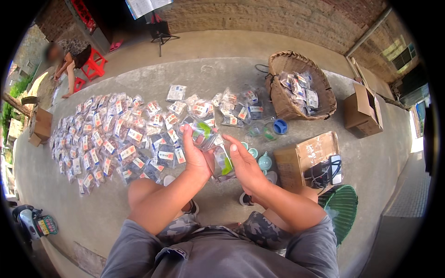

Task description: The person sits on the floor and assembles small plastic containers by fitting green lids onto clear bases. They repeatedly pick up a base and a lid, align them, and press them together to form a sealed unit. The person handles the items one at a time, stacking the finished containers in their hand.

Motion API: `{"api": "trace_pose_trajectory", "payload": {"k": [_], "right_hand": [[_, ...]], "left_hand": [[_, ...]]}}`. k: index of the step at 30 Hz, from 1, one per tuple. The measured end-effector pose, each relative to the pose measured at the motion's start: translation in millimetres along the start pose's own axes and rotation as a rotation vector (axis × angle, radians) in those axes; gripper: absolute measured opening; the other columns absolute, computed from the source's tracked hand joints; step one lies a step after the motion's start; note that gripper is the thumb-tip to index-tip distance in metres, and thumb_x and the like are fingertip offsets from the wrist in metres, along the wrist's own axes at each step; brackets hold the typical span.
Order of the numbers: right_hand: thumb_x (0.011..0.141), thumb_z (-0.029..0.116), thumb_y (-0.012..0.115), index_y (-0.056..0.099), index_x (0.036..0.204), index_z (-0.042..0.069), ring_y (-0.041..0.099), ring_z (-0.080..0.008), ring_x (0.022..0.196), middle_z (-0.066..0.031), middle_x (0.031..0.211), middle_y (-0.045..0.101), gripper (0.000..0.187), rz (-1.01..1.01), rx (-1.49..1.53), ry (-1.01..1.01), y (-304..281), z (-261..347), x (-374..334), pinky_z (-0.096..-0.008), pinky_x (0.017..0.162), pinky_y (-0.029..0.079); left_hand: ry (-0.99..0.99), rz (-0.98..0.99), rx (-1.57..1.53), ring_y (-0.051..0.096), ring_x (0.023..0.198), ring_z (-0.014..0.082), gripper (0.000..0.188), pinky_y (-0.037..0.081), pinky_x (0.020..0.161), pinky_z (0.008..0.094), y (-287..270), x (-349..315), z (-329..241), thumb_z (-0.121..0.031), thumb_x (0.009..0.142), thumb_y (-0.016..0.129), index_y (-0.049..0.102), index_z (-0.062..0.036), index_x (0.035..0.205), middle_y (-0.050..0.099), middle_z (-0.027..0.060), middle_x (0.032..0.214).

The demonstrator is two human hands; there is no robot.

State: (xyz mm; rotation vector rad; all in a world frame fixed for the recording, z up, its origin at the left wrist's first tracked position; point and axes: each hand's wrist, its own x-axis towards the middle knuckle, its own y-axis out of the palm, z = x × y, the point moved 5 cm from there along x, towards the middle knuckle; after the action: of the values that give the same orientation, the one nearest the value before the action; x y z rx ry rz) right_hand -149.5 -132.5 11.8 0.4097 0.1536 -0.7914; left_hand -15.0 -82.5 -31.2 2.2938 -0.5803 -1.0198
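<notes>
Apparently, the left hand [196, 158] and the right hand [245, 167] hold between them what look like two clear cups [202, 131], nearer and left of the wicker basket [281, 104], perhaps cupped from both sides against slipping. Around this basket I count one cardboard box [356, 124] rightward, a second box [286, 169] nearer, and, leftward, packets [134, 135] too many for exact counting.

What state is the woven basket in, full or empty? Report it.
Partly filled: packets lie inside the woven basket, and bare inner wall shows above them.
</notes>
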Motion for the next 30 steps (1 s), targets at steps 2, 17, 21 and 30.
{"api": "trace_pose_trajectory", "payload": {"k": [2,17,21,30], "right_hand": [[0.103,0.037,0.068,0.041,0.153,0.010,0.058,-0.0208,0.119,-0.0170,0.145,0.054,0.064,0.041,-0.100,0.144,6.1,8.4,-11.8,-0.0306,0.105,0.047],[0.079,0.007,0.088,0.036,0.159,0.009,0.054,-0.0256,0.132,-0.0170,0.147,0.051,0.095,0.267,-0.216,-0.005,-21.3,16.5,-0.4,-0.0390,0.109,0.047],[0.080,0.001,0.085,0.037,0.161,0.012,0.051,-0.0226,0.134,-0.0112,0.144,0.055,0.095,0.323,-0.138,-0.078,-28.1,15.6,8.0,-0.0392,0.111,0.046],[0.079,-0.012,0.082,0.046,0.143,0.008,0.054,-0.0194,0.130,-0.0058,0.142,0.049,0.076,0.288,0.214,0.147,-17.2,-7.3,8.9,-0.0360,0.103,0.054]], "left_hand": [[0.023,0.030,0.009,0.065,0.105,0.0256,0.072,0.054,0.081,0.0402,2.9,-0.6,-2.9,-0.072,0.091,0.064,0.049,-0.0140,0.132,0.064,0.0128,0.120],[0.005,0.543,0.090,0.062,0.128,0.0363,0.084,0.051,0.110,0.0552,14.4,-13.1,-10.7,-0.064,0.088,0.076,0.039,-0.0188,0.148,0.067,0.0213,0.128],[0.076,0.630,0.164,0.060,0.131,0.0307,0.100,0.051,0.110,0.0502,26.7,-23.9,-22.6,-0.065,0.078,0.086,0.032,-0.0199,0.150,0.066,0.0185,0.132],[0.184,0.662,0.189,0.060,0.128,0.0303,0.101,0.056,0.103,0.0508,27.8,-17.0,-46.4,-0.047,0.078,0.092,0.029,-0.0201,0.152,0.062,0.0173,0.132]]}}
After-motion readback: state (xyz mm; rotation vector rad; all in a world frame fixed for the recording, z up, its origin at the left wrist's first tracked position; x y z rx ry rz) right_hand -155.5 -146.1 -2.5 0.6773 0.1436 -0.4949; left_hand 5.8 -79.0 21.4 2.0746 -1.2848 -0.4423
